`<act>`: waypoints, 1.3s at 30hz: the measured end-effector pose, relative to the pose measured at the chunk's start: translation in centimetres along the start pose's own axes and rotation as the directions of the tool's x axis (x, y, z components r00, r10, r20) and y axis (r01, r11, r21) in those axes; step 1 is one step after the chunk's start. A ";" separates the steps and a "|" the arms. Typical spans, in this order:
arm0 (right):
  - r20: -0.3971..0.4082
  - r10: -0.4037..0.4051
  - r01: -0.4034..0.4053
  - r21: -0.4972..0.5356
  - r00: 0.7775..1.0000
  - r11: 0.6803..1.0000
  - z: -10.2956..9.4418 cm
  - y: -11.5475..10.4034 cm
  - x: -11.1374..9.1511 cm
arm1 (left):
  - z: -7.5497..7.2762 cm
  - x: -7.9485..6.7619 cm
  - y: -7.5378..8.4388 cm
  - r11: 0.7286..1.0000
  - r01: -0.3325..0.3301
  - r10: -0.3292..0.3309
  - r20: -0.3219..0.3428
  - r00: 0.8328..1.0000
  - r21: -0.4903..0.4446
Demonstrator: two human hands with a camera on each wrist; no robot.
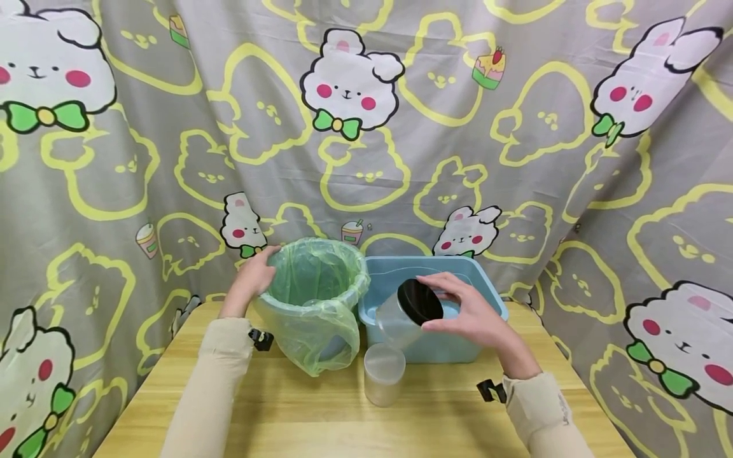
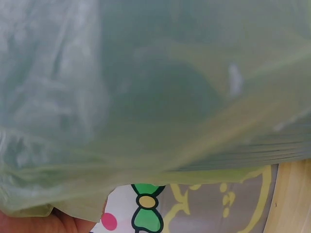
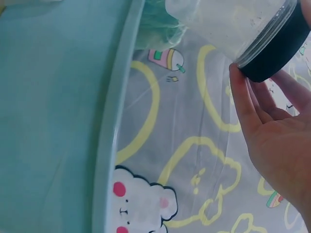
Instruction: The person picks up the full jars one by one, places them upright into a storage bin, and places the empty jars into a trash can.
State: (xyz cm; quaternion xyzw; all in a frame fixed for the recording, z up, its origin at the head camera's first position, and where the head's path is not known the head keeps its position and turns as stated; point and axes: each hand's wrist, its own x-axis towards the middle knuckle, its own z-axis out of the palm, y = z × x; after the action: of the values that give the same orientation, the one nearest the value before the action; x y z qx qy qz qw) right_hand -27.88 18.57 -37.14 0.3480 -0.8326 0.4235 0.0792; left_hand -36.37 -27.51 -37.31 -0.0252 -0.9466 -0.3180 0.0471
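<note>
Ideally, the tilted jar (image 1: 394, 322), its black lid (image 1: 420, 301) gripped by the right hand (image 1: 472, 313), is steadied above the blue tub's (image 1: 458, 347) near-left corner while the lined bin (image 1: 303, 326) is held by the left hand (image 1: 256, 276).

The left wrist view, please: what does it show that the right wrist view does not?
Only the left wrist view shows the left hand. Only the right wrist view shows the right hand gripping a clear cylindrical jar by its round black lid, and a light-blue plastic basin. Both show the translucent green plastic bag and gray, yellow-patterned fabric curtain.
</note>
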 end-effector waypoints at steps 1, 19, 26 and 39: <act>-0.004 -0.001 0.001 0.007 1.000 1.000 0.0 -0.1 0.3 | 0.0 0.0 0.0 1.000 0.000 0.000 0.001 1.000 0.002; -0.176 -0.035 0.071 0.206 0.984 0.976 3.4 -4.2 8.1 | -0.2 0.0 -0.2 1.000 -0.004 0.004 -0.017 1.000 -0.001; -0.182 0.005 0.035 0.216 0.983 0.976 6.2 -4.6 9.7 | 0.3 0.1 -0.1 1.000 0.000 0.000 -0.013 1.000 -0.002; -0.127 0.081 -0.064 0.133 0.989 0.989 11.1 -4.5 13.5 | 0.3 0.1 -0.1 1.000 0.002 -0.003 -0.021 1.000 -0.008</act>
State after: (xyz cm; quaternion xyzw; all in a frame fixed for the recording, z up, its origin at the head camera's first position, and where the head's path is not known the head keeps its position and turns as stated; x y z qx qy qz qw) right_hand -33.27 1.42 -35.40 0.2930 -0.8086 0.5009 0.0963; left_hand -36.46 -27.39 -37.60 -0.0209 -0.9447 -0.3223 0.0563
